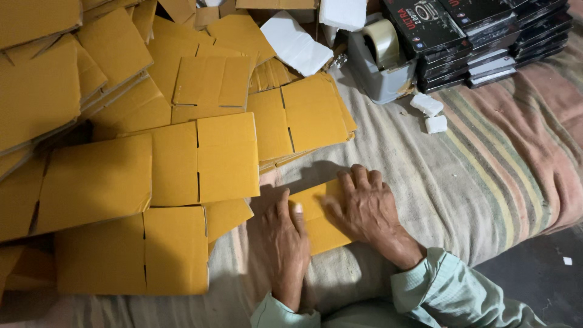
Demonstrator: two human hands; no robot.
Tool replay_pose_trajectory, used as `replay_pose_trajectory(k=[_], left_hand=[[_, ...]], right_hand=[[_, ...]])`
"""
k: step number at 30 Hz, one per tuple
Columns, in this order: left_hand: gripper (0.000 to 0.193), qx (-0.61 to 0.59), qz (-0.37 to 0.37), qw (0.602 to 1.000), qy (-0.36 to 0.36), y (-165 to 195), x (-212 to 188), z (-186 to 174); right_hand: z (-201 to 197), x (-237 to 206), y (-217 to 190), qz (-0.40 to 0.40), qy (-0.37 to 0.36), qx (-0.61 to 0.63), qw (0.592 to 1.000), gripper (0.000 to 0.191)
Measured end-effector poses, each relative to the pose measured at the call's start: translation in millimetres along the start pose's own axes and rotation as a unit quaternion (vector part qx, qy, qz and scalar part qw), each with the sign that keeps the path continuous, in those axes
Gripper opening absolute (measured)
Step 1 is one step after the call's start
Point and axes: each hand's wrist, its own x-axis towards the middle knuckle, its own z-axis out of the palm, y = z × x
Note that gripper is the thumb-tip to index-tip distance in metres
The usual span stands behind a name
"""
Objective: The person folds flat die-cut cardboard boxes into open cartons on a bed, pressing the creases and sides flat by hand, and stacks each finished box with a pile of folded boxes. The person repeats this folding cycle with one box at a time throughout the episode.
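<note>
My left hand (pixel 283 242) and my right hand (pixel 366 208) both press flat on one folded yellow cardboard box blank (pixel 316 222) that lies on a striped cloth (pixel 461 176). The left hand covers the blank's left edge, with fingers pointing away from me. Spread across the blank's upper right part, the right hand has its fingers apart. Pale green sleeves cover both wrists. Just left of the hands lie more flat yellow box blanks (pixel 176 249).
A large heap of flat yellow cardboard blanks (pixel 121 109) fills the left half. At the back stand a grey tape dispenser (pixel 379 61) with a roll and stacks of black boxes (pixel 480 36). White foam pieces (pixel 428 112) and a white block (pixel 297 42) lie nearby.
</note>
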Motion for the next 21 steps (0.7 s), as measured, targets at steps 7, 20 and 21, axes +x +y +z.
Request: replay_pose_trajectory(k=[7, 20, 21], left_hand=[[0.044, -0.041, -0.025, 0.999, -0.014, -2.2, -0.6, 2.9], [0.048, -0.034, -0.027, 0.999, -0.007, -5.0, -1.5, 7.4], [0.054, -0.025, -0.005, 1.0, 0.002, -5.9, -1.8, 7.2]], right_hand=[[1.0, 0.5, 2.7, -0.021, 0.022, -0.022, 0.999, 0.048], [-2.9, -0.4, 1.1, -0.039, 0.034, -0.014, 0.999, 0.063], [-3.1, -0.5, 0.6, -0.043, 0.033, -0.01, 0.998, 0.073]])
